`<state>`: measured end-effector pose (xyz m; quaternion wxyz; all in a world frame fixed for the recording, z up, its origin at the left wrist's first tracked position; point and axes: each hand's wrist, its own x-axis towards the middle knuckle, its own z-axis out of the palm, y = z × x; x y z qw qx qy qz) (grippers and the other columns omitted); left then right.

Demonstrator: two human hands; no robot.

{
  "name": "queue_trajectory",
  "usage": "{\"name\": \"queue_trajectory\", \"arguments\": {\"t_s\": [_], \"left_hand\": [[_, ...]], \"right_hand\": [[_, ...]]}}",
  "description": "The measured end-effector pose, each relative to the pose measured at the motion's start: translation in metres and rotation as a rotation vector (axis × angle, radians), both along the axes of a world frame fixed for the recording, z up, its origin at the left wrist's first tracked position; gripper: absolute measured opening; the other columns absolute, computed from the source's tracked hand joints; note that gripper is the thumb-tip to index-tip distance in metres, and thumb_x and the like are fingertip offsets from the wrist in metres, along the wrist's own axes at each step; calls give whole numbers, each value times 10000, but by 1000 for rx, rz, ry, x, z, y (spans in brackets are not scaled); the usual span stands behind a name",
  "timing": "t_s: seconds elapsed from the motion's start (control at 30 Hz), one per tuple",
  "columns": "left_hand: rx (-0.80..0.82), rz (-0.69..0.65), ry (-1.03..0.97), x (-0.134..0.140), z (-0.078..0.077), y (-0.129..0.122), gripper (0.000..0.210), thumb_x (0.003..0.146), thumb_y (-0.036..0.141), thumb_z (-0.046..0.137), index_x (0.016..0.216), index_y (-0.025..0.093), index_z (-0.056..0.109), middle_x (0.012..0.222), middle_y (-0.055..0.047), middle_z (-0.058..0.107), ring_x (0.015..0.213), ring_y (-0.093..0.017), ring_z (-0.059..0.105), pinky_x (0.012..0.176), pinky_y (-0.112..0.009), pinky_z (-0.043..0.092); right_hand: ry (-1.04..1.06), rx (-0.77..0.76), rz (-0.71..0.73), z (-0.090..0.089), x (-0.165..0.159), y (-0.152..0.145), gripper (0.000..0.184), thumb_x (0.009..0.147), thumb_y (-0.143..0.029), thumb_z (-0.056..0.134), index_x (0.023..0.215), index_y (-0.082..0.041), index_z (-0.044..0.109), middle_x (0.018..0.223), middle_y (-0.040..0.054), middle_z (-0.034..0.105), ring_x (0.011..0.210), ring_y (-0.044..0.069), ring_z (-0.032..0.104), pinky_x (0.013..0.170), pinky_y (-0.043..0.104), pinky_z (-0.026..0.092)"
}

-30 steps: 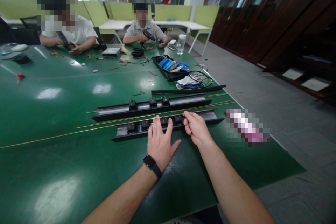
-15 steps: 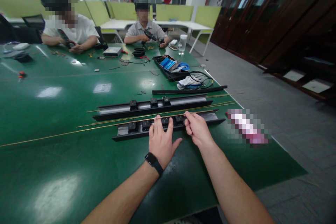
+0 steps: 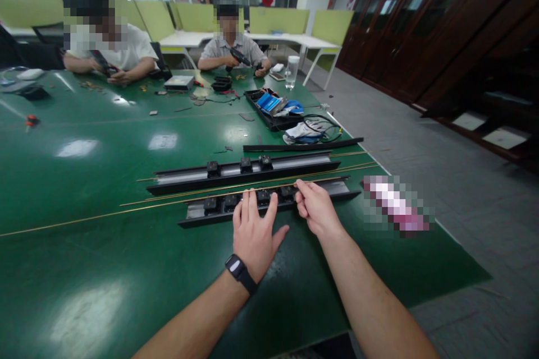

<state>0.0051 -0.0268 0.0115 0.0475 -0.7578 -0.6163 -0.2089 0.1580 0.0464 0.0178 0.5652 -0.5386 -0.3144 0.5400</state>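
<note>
My left hand (image 3: 255, 233), wearing a black watch (image 3: 238, 269), lies with fingers spread over the near black channel (image 3: 347, 196). Its fingertips reach the thin golden rod (image 3: 101, 217) and the square black blocks (image 3: 210, 205) seated in that channel. Thumb and forefinger of my right hand (image 3: 315, 205) pinch the same rod above the channel's right part. The rod runs along the channel and far out to the left. Behind it lies a second black channel (image 3: 290, 170) with three black blocks, and more thin rods rest between the two channels.
A black strip (image 3: 303, 145) lies beyond the channels. Behind it are gloves (image 3: 304, 131), cables and a black tray (image 3: 255, 102) with blue items. A pixelated pink object (image 3: 396, 205) lies right. Two people across the green table (image 3: 126, 269) hold dark tools.
My left hand has slid slightly left along the near channel, its fingers still spread. The right hand keeps its pinch on the rod in nearly the same place.
</note>
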Motion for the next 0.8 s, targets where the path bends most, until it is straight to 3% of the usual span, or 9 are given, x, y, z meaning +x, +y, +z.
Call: {"name": "queue_trajectory", "arguments": {"t_s": [0.3,0.53,0.8], "left_hand": [[40,-15,-52,-11,6,0,586,893,559,583,1432,338,521,1366,-158,519,1305,-343,459,1062,-509,365],[102,-106,-18,-29,14,26,646,855,639,598,1430,357,519,1547,-141,400,1469,-342,302,1159,-518,255],[63,-113,36,-30,7,36,658,890,658,523,1464,338,479,1513,-162,468,1447,-329,364,1149,-523,249]], "right_hand": [[-1,-12,-1,-2,1,1,329,805,-452,748,805,-179,565,504,-53,534,262,42,339,257,162,171],[-4,-2,-1,-4,1,2,320,814,-447,741,805,-176,572,506,-51,534,262,41,341,257,162,169],[-5,-1,-1,-2,1,1,323,812,-451,738,822,-169,581,507,-56,531,263,37,337,259,159,176]]}}
